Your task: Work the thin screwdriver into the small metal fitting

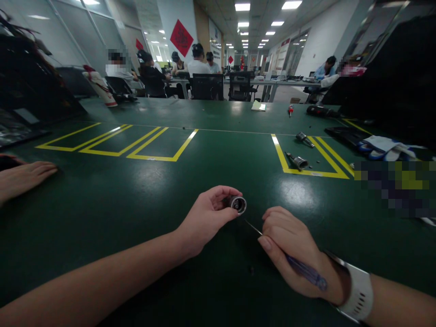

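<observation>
My left hand [206, 218] holds a small round metal part [237, 203] between thumb and fingers, just above the green table [136, 190]. My right hand [289, 247] grips a thin screwdriver with a translucent purple handle [306, 271]. Its fine metal tip [252, 226] points up-left toward the round part and stops a little short of it. A white watch band sits on my right wrist [356, 295].
Another person's hand [23, 177] rests on the table at the far left. Two metal cylindrical parts [297, 161] [304, 138] lie inside yellow floor-tape boxes at right. Gloves [384, 147] and dark tools lie at the right edge. Several people sit at tables behind.
</observation>
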A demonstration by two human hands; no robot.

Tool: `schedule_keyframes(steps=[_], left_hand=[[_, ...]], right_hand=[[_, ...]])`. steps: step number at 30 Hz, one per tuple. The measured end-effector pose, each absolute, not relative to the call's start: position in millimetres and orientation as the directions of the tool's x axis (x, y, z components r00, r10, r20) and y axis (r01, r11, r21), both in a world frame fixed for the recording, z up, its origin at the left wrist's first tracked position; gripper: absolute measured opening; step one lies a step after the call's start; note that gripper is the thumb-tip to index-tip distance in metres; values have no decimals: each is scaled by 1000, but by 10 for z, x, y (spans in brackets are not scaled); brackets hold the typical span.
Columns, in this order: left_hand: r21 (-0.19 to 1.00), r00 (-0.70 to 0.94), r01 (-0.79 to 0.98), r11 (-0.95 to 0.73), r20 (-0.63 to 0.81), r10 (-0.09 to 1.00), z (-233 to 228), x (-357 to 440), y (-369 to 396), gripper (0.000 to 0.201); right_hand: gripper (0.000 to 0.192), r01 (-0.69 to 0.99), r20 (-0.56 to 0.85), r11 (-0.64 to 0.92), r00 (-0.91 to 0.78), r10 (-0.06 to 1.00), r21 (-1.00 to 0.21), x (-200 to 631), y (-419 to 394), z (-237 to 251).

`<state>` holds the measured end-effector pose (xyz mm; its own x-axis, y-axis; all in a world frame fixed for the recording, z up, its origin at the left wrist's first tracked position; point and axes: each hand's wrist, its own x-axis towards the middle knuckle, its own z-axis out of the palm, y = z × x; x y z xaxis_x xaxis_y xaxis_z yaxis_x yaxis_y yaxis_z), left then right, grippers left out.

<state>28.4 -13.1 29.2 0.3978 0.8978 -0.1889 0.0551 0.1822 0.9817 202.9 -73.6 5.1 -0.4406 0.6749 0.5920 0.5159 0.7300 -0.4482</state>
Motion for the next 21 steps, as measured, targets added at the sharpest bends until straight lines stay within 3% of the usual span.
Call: schedule_keyframes(steps=[7,21], left_hand=[[978,397,56,203,-209,894,288,269,-141,35],[979,462,186,83,-161,872,276,310,-209,29]], right_hand=[[18,488,739,797,-376,559,-355,2021,-776,106],[15,555,663,766,-445,602,-323,2007,-783,60]])
